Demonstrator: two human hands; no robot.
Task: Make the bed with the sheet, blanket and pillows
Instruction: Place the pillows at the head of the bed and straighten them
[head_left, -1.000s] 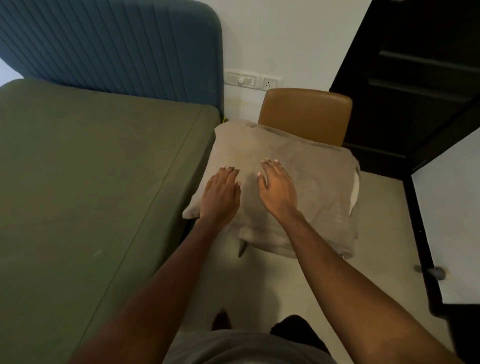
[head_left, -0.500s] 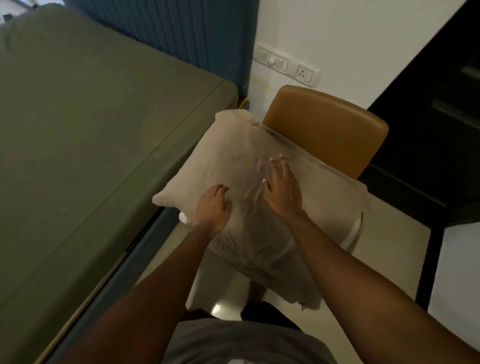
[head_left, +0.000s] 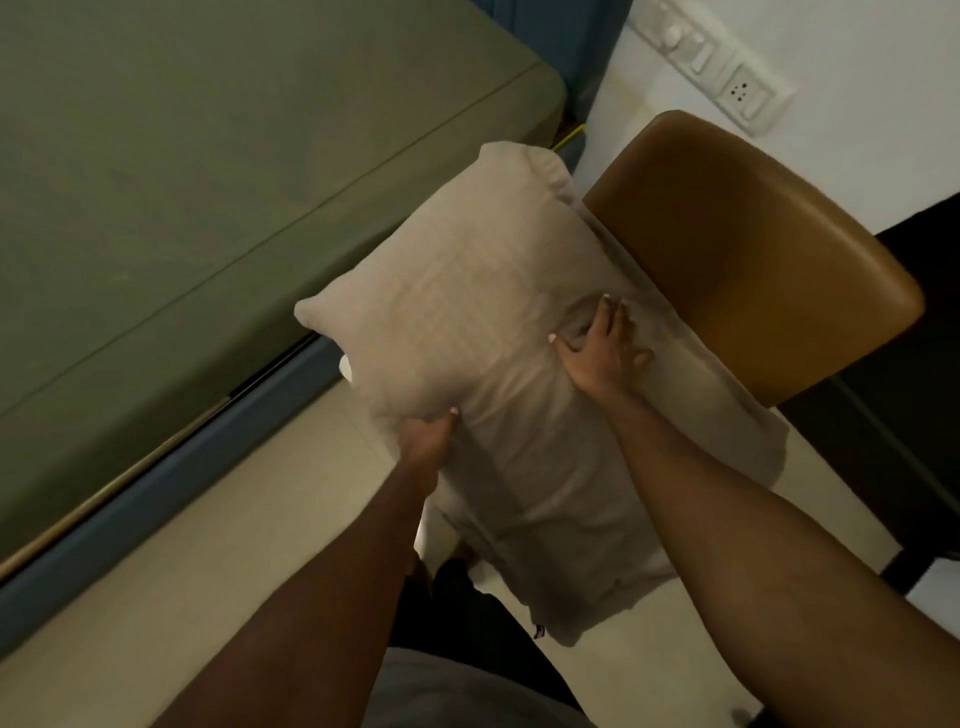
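Beige pillow was at frame centre, between the green-covered bed at left and the tan chair at right. Long axis ran from upper centre to lower right. Cover creased, faintly checked. Left hand gripped its lower-left edge, fingers curled under. Right hand clutched bunched fabric on top.

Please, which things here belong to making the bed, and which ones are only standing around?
For the job:
pillow, gripped by the left hand and right hand
green sheet on the bed

Only standing around:
brown chair
wall sockets
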